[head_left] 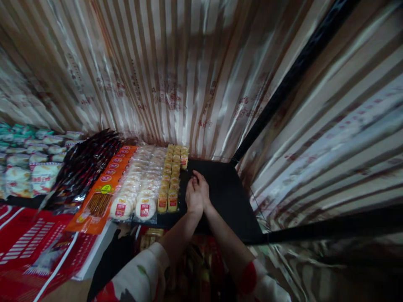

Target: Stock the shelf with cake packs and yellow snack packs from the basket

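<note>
Runs from white packets (46, 176) at far left, past dark packets (90, 161), an orange pack (102, 186) and round white packets (145, 206), to yellow packets (171, 180) on the black shelf (228, 188), just left of the left hand (193, 200). Holds that hand against the right hand (204, 188) above the shelf's bare part. Cannot tell fingers (200, 176) open from gripping.

Yellow packets (173, 180), black shelf (228, 199)

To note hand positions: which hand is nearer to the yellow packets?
Left. The left hand is just right of the yellow packets; the right hand is beyond it, farther right.
</note>
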{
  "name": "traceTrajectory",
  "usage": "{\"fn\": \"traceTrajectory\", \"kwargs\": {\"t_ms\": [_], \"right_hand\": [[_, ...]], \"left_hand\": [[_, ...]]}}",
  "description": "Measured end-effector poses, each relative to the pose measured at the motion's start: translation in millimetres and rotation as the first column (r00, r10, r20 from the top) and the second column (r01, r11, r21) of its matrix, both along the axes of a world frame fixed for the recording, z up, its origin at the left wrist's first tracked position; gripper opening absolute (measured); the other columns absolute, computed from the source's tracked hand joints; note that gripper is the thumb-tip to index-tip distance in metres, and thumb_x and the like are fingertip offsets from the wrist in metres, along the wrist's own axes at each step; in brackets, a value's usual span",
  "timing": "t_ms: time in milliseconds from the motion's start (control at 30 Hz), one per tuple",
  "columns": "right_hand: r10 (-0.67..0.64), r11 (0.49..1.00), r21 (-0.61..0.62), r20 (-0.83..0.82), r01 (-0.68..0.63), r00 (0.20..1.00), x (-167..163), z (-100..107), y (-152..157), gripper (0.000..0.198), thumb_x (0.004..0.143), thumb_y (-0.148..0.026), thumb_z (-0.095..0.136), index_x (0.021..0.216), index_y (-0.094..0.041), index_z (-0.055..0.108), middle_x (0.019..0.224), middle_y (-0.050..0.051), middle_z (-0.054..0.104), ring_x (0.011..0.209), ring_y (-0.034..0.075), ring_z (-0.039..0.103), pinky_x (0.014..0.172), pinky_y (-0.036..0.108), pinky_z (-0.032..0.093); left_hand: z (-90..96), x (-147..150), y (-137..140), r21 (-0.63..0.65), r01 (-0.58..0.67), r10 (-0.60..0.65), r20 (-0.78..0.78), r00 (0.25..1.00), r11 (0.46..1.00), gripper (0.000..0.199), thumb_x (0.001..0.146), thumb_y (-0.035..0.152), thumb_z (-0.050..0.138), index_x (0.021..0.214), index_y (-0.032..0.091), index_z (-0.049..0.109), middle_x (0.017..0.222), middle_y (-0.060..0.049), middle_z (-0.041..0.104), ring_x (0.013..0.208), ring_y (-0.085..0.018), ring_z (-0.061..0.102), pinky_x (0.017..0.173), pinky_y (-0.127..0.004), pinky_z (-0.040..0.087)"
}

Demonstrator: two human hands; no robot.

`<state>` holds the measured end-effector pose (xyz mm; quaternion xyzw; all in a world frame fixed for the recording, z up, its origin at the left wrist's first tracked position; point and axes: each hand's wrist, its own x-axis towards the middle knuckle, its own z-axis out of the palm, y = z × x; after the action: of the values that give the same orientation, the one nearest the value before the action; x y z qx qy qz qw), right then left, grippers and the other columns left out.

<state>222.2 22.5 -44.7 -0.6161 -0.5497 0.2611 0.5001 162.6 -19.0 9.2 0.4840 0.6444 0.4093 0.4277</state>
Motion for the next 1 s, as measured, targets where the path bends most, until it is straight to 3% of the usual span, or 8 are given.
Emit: {"fn": "traceTrajectory", "kwargs": {"t_ms": [133, 300, 400, 500, 633, 800, 1000], "right_hand": [[0.012, 1.0, -0.009, -0.115, -0.013, 0.993, -8, 6, -59, 0.041, 0.077, -0.023, 0.041, 0.114, -0.019, 0.058, 0.112, 0.008, 0.062, 0.092, 0.017, 0.061, 0.087, 0.034, 0.049], [-0.002, 1.0, -0.027, -0.16, -0.003, 0.987, -24, 10, -142, 0.042, 0.08, -0.022, 0.037, 0.117, -0.021, 0.057, 0.109, 0.007, 0.063, 0.09, 0.017, 0.061, 0.085, 0.034, 0.049], [0.009, 0.997, -0.069, -0.146, -0.019, 0.989, -34, 1, -186, 0.041, 0.078, -0.02, 0.038, 0.112, -0.022, 0.06, 0.104, 0.006, 0.064, 0.093, 0.019, 0.06, 0.087, 0.035, 0.048], [0.051, 0.991, -0.117, -0.092, -0.062, 0.994, -43, -17, -219, 0.04, 0.076, -0.018, 0.037, 0.104, -0.023, 0.064, 0.101, 0.004, 0.066, 0.096, 0.019, 0.06, 0.09, 0.036, 0.047], [0.145, 0.968, -0.217, 0.07, -0.127, 0.987, -56, -42, -239, 0.038, 0.075, -0.017, 0.04, 0.104, -0.02, 0.064, 0.105, 0.007, 0.066, 0.101, 0.021, 0.058, 0.095, 0.039, 0.044], [0.141, 0.964, -0.254, 0.235, -0.079, 0.962, -67, -62, -229, 0.038, 0.079, -0.016, 0.04, 0.111, -0.015, 0.059, 0.116, 0.012, 0.059, 0.111, 0.022, 0.052, 0.099, 0.04, 0.039], [0.069, 0.947, -0.317, 0.36, 0.053, 0.93, -66, -85, -203, 0.038, 0.082, -0.016, 0.04, 0.116, -0.013, 0.055, 0.116, 0.014, 0.059, 0.112, 0.024, 0.052, 0.098, 0.041, 0.039]], "left_hand": [[3.4, -13, -56, 0.031, 0.048, -0.047, -0.018, 0.999, 0.998, 0.037, 0.09, 0.027, 0.034, 0.12, 0.017, 0.054, 0.126, -0.009, 0.057, 0.118, -0.018, 0.051, 0.105, -0.03, 0.036], [-7.2, -40, -132, 0.188, 0.226, -0.219, -0.058, 0.974, 0.956, 0.035, 0.09, 0.027, 0.034, 0.118, 0.02, 0.054, 0.122, -0.007, 0.058, 0.116, -0.018, 0.05, 0.103, -0.031, 0.036], [-17.2, -59, -169, 0.198, 0.319, -0.315, -0.053, 0.948, 0.927, 0.034, 0.088, 0.025, 0.035, 0.116, 0.02, 0.054, 0.118, -0.008, 0.059, 0.112, -0.018, 0.052, 0.101, -0.031, 0.038], [-29.7, -79, -193, 0.131, 0.388, -0.382, -0.068, 0.921, 0.912, 0.032, 0.087, 0.026, 0.039, 0.114, 0.018, 0.054, 0.116, -0.009, 0.059, 0.108, -0.018, 0.054, 0.097, -0.031, 0.04], [-49.8, -103, -202, -0.046, 0.384, -0.387, -0.145, 0.911, 0.922, 0.031, 0.086, 0.023, 0.037, 0.107, 0.015, 0.058, 0.111, -0.01, 0.062, 0.104, -0.019, 0.056, 0.096, -0.032, 0.04], [-66.4, -119, -186, -0.299, 0.283, -0.366, -0.273, 0.889, 0.911, 0.033, 0.081, 0.015, 0.04, 0.108, 0.012, 0.059, 0.114, -0.012, 0.062, 0.107, -0.02, 0.055, 0.096, -0.029, 0.039], [-76.9, -118, -161, -0.362, 0.253, -0.339, -0.198, 0.92, 0.897, 0.034, 0.078, 0.012, 0.042, 0.106, 0.013, 0.06, 0.112, -0.012, 0.064, 0.104, -0.02, 0.058, 0.091, -0.029, 0.042]]}}
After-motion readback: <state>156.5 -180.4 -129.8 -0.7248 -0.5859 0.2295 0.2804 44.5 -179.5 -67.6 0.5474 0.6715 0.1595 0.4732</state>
